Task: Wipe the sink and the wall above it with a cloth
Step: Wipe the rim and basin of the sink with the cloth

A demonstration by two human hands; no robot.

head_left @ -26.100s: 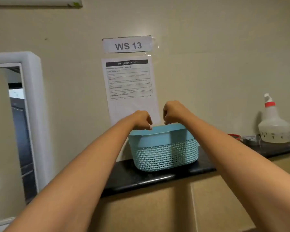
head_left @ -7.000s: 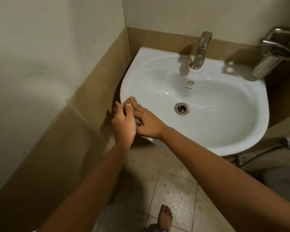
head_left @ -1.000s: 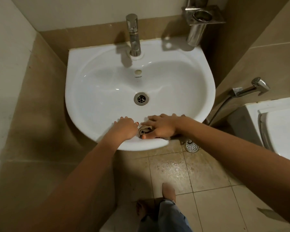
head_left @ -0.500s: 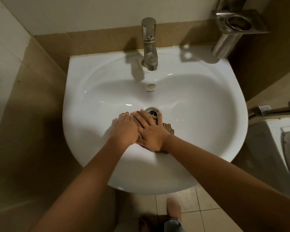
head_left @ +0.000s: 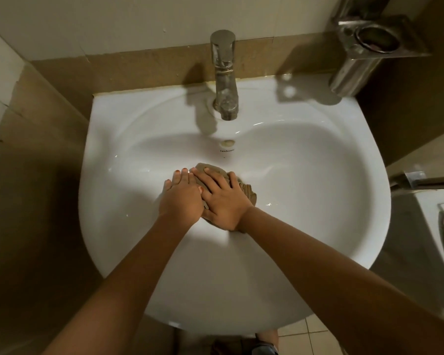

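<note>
A white wall-mounted sink (head_left: 305, 190) fills the middle of the view. A crumpled brown cloth (head_left: 248, 192) lies at the bottom of its bowl, over the drain, which is hidden. My right hand (head_left: 222, 198) presses flat on the cloth with straight, spread fingers. My left hand (head_left: 181, 197) lies beside it, fingers straight, pressing on the cloth's left edge and the bowl. The wall (head_left: 100, 24) above the sink is cream, with a tan tile band below it.
A chrome tap (head_left: 224, 75) stands at the back of the sink. A steel holder (head_left: 369, 47) hangs on the wall at the upper right. A toilet cistern (head_left: 436, 226) and a spray hose fitting (head_left: 418, 179) sit at the right. Tan tiled walls close the left side.
Both hands and the cloth went from the sink's front rim down into the bowl and over the drain. The view has come closer to the sink.
</note>
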